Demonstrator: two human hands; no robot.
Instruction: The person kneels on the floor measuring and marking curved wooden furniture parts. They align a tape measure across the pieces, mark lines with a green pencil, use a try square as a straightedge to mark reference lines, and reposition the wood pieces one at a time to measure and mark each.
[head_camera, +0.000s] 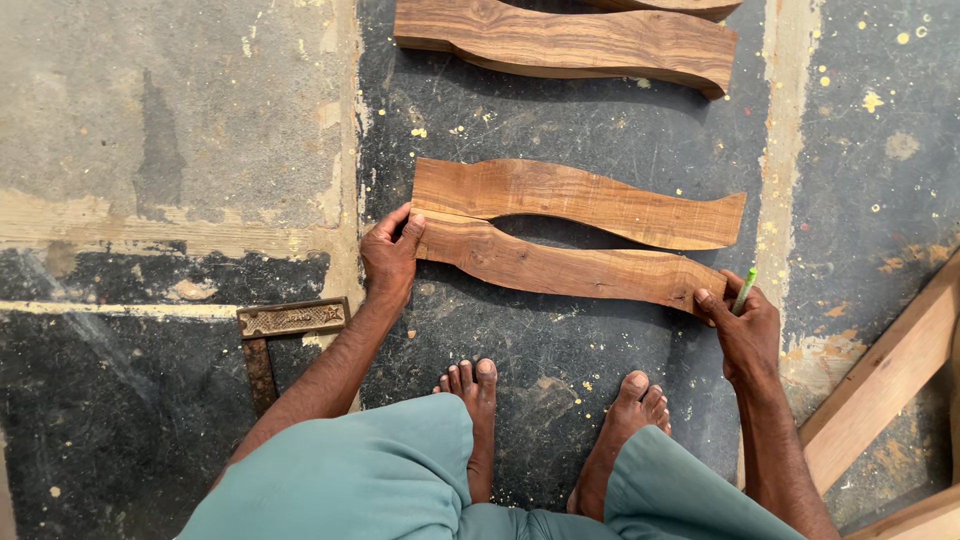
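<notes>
On the concrete floor (600, 140), a wavy-edged wooden piece (560, 268) lies flat directly ahead of the person's bare feet (560, 410). This near piece serves as the reference for all positions below.

Left hand (390, 255): positioned at the left end of the near piece. Its fingers (410, 232) are curled over the end corner, thumb on the top face, closed in a grip on the wood.

Right hand (745, 330): positioned at the right end of the near piece. The thumb and fingertips press on the end edge of the wood. A green pencil (744, 290) is pinched between the fingers of this hand and points up and away from the piece. The fingers are closed on both pencil and wood.

A second wavy piece (590, 200) lies just beyond the near piece, touching it at the left end and parting from it along the middle. A third, thicker wavy piece (570, 42) lies well beyond both, apart from them.

A metal try square (280, 335) rests on the floor to the left of the near piece, below the left forearm. Pale wooden battens (885, 375) lie to the right of the near piece, past the right hand.
</notes>
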